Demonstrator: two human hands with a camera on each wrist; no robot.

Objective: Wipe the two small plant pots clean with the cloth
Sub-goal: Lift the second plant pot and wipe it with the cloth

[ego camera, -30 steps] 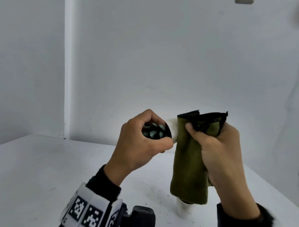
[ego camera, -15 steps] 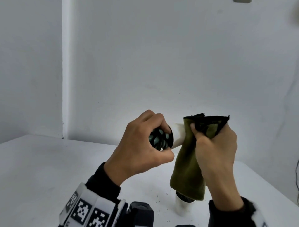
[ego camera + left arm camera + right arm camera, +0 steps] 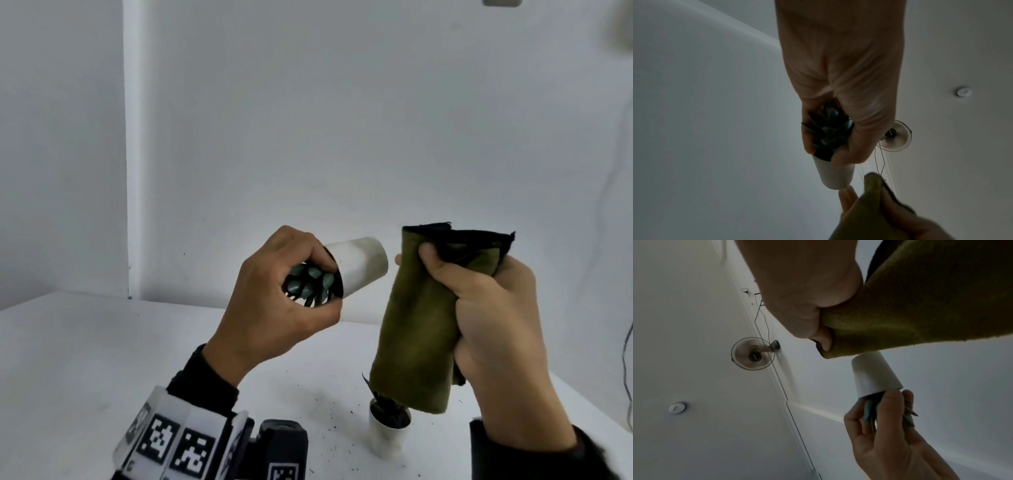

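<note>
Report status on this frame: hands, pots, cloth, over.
Left hand grips white pot by the rim, tipped sideways. Right hand holds green cloth, just off the pot. Second pot on table, unwiped. Nothing blocking.

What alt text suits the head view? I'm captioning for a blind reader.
A left hand holds a small white plant pot sideways beside an olive-green cloth gripped in the right hand. A second white pot stands on the white table below.

The head view is evenly lit and soft, with faint shadows. Both wrist views are dim, grainy, and bent at the edges.
</note>
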